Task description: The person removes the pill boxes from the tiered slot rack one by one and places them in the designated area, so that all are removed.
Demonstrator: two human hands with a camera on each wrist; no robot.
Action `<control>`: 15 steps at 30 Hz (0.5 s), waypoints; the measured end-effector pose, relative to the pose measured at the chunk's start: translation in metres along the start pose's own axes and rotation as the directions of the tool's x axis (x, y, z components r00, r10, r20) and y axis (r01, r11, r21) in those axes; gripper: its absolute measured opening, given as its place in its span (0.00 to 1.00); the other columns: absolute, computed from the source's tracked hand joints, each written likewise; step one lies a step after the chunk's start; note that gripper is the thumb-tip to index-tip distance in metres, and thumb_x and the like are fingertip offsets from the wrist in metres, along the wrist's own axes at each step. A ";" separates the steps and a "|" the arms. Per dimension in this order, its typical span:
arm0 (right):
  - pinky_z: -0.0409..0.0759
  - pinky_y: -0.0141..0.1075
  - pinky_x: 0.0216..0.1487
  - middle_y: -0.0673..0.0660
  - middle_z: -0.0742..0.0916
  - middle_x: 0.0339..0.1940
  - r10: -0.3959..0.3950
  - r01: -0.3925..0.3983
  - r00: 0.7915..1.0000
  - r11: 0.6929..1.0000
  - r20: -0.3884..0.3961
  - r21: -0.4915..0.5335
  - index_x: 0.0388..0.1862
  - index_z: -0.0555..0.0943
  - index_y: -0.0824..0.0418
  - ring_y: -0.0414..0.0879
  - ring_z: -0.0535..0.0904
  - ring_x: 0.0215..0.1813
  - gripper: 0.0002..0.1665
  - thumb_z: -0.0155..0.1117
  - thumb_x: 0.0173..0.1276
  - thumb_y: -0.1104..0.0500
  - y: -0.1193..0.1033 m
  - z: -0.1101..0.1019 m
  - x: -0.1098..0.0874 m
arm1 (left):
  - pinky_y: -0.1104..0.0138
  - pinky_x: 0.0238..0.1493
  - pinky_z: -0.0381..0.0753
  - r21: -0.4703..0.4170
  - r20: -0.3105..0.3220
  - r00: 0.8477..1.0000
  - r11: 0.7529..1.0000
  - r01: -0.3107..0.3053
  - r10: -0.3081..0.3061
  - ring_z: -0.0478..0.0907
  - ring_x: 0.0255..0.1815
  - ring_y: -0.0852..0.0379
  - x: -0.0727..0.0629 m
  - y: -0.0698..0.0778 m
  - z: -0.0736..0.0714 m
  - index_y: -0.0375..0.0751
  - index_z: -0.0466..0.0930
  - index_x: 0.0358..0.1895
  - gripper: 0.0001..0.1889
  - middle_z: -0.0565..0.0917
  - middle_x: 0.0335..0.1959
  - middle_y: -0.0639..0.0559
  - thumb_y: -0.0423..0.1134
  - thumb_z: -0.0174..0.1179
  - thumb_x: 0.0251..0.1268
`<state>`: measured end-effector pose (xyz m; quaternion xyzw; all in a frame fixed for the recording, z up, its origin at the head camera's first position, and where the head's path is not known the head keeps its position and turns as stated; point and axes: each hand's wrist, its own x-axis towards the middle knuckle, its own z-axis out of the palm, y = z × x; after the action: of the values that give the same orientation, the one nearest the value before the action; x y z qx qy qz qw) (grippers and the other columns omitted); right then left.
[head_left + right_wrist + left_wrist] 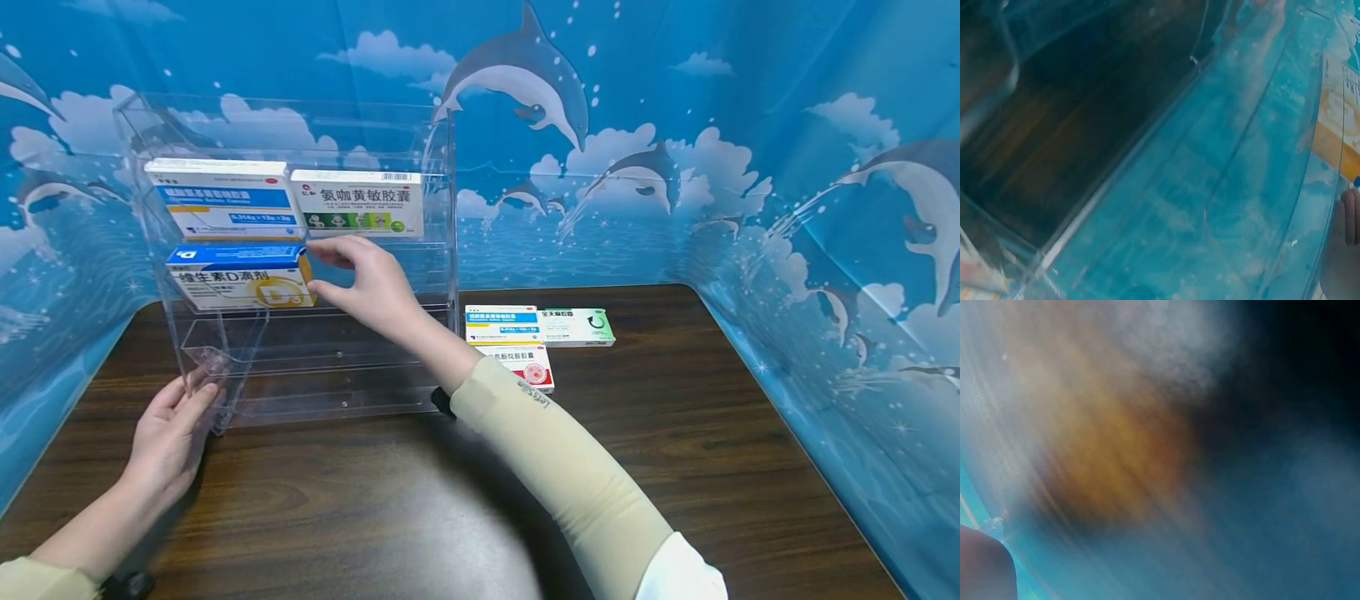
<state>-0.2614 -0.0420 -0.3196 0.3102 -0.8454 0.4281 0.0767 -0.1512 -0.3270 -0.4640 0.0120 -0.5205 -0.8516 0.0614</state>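
In the head view a clear plastic display rack (337, 408) stands on the table at the left. My left hand (168, 433) grips the lower left front corner of it, thumb against the plastic. My right hand (375, 287) is at the right end of a blue, white and yellow vitamin D drops box (240, 279), thumb and index finger spread, their tips right at its edge. That box sits on a lower tier. Above it are a blue-and-white capsule box (225, 200) and a white-and-green capsule box (360, 204). The left wrist view is mostly blurred.
On the table right of the rack lie a blue-and-white medicine box (501, 325), a green-and-white one (577, 327) and a red-and-white one (528, 367), partly behind my right arm. A blue dolphin-print curtain (637, 225) surrounds the dark wooden table (675, 442).
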 end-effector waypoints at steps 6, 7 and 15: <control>0.75 0.14 0.66 0.54 0.86 0.67 -0.017 0.016 0.996 1.000 -0.082 -0.025 0.72 0.80 0.58 0.41 0.84 0.65 0.29 0.74 0.74 0.56 -0.003 0.012 0.002 | 0.83 0.53 0.84 0.005 -0.013 1.000 1.000 0.008 -0.007 0.86 0.55 0.75 0.000 0.001 0.000 0.51 0.85 0.58 0.18 0.91 0.54 0.67 0.25 0.51 0.83; 0.75 0.13 0.65 0.53 0.87 0.67 -0.018 0.015 0.996 0.999 -0.089 -0.031 0.72 0.80 0.58 0.41 0.84 0.65 0.29 0.74 0.74 0.56 -0.004 0.014 0.003 | 0.83 0.53 0.84 0.003 -0.012 1.000 1.000 0.008 -0.008 0.86 0.55 0.74 0.000 0.001 0.000 0.51 0.86 0.58 0.18 0.91 0.54 0.67 0.25 0.51 0.83; 0.74 0.12 0.64 0.53 0.87 0.65 -0.023 0.018 0.993 0.999 -0.117 -0.041 0.70 0.80 0.59 0.41 0.84 0.63 0.30 0.76 0.73 0.56 -0.008 0.022 0.005 | 0.82 0.53 0.85 -0.023 -0.006 1.000 1.000 0.017 -0.017 0.87 0.55 0.74 -0.003 0.000 -0.002 0.50 0.86 0.57 0.18 0.91 0.54 0.65 0.25 0.51 0.83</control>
<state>-0.2573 -0.0647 -0.3258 0.2914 -0.8446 0.4277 0.1370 -0.1483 -0.3281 -0.4646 0.0182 -0.5103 -0.8580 0.0557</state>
